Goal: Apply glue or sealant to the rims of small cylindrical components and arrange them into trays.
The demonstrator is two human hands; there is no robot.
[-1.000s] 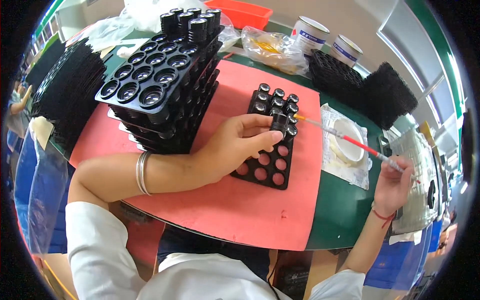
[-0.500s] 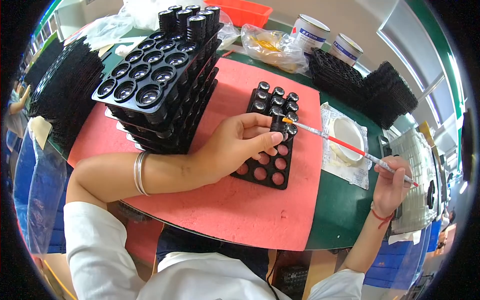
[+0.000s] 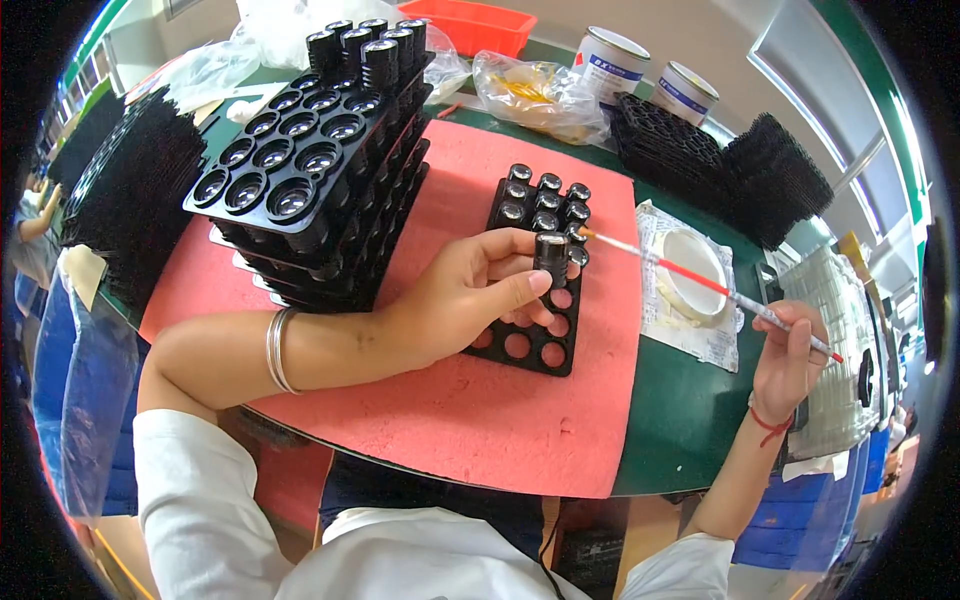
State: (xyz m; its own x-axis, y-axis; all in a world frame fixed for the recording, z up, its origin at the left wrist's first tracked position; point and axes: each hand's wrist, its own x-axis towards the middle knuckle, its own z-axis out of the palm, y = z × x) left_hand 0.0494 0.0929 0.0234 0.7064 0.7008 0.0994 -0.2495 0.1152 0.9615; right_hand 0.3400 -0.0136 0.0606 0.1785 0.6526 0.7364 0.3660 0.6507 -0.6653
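My left hand pinches a small black cylinder part between thumb and fingers, holding it upright over a flat black tray with round holes. Several like cylinders stand in the tray's far rows; the near holes show pink mat through them. My right hand holds a thin paintbrush with a red and white handle, its tip close to the held cylinder's top right. The tray lies on a pink mat.
A tall stack of black trays with round lens-like parts stands left of my hand. A white shallow dish on paper sits at right. Two white cans, plastic bags, an orange bin and more black tray stacks line the back.
The brush tip has moved left toward the cylinder in my left hand, and my right hand has come in closer. My left hand keeps the cylinder in the same spot.
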